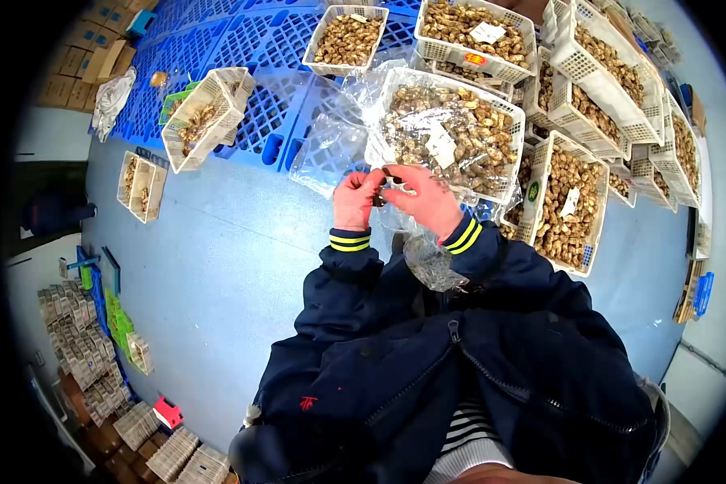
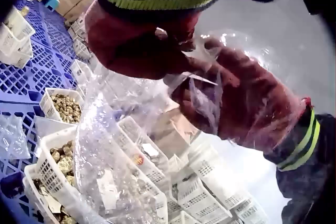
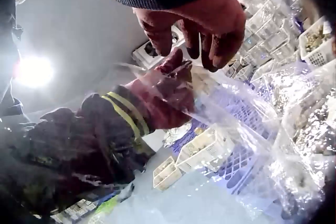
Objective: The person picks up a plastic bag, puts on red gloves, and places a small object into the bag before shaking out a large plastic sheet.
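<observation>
My left hand (image 1: 353,202) and right hand (image 1: 423,198) meet at the near edge of a clear plastic bag (image 1: 331,149), fingertips close together. The left hand pinches a gathered bit of the film. In the left wrist view, film also runs over the curled fingers of the right hand (image 2: 236,98). Seen from the right wrist, the right fingers (image 3: 223,50) bend down just above the left hand (image 3: 168,98). Beyond the hands, the film spreads over a white crate (image 1: 511,173) full of brown, mushroom-like pieces, with a white paper slip (image 1: 441,145) on top.
More filled white crates stand stacked at the right, including a tall stack (image 1: 621,89) and one nearer crate (image 1: 569,206). Blue plastic pallets (image 1: 262,109) lie beneath several crates. Partly filled baskets (image 1: 206,121) are at the left. Loose film (image 1: 436,262) hangs below my right wrist.
</observation>
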